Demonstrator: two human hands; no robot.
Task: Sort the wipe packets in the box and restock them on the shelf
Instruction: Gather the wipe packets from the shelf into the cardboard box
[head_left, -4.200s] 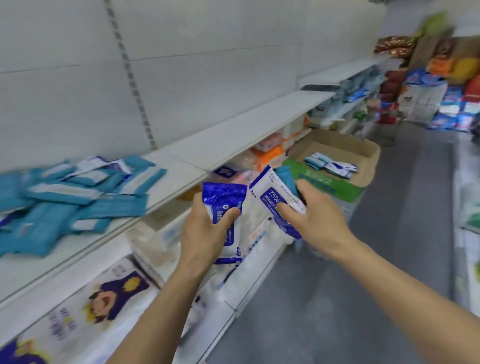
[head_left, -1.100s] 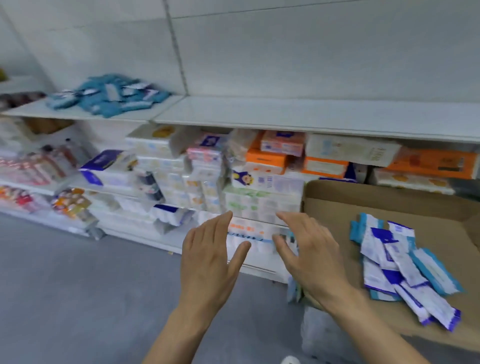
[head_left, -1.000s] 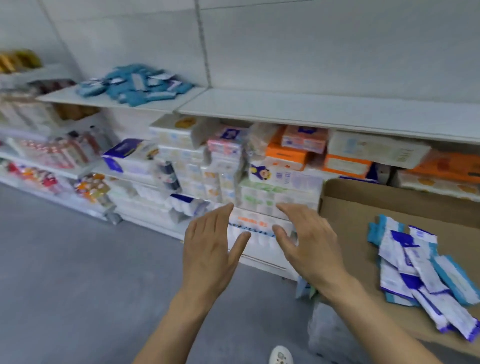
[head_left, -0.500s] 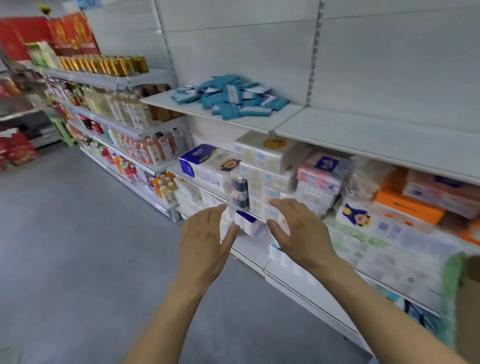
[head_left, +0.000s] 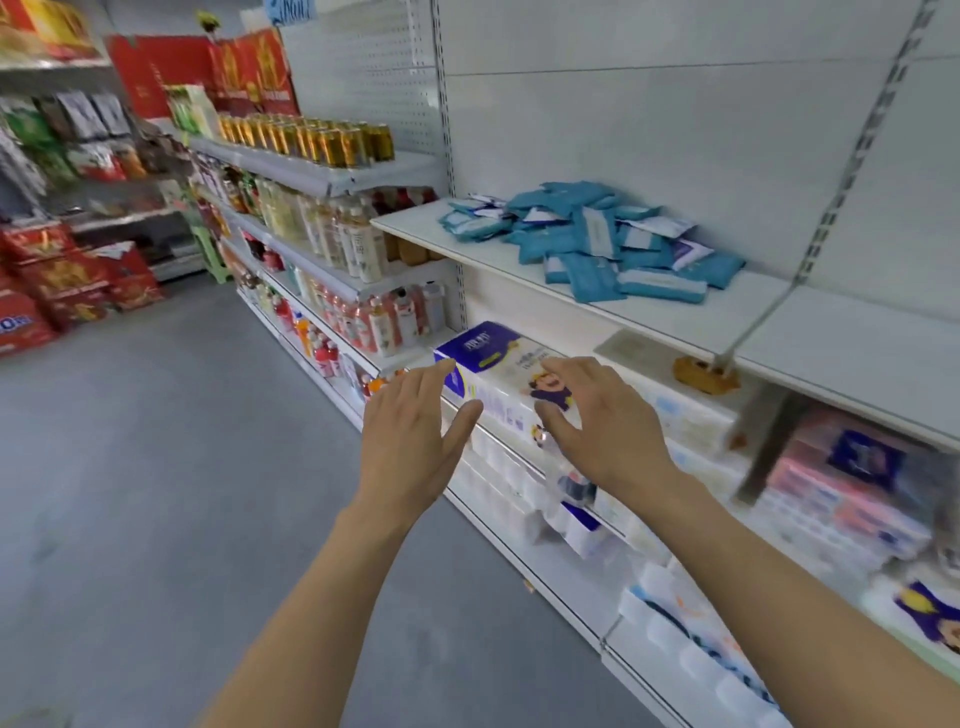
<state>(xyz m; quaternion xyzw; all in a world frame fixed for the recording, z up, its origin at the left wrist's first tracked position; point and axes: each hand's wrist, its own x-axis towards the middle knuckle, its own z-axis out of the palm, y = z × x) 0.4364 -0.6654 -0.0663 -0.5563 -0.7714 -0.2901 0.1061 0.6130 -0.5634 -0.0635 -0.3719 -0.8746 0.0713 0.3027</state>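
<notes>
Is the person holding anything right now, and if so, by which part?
Nothing is held. The left hand and right hand are both open and empty in front of the shelves; the wipe packets lie untouched on the shelf.

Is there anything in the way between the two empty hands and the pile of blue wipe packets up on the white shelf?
Nothing visible blocks them. The left hand and right hand are open in the air, below and in front of the white shelf. The pile of blue wipe packets lies uncovered on top.

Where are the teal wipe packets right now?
The teal wipe packets lie heaped on the white shelf, upper right of the head view, above the tissue packs.
</notes>
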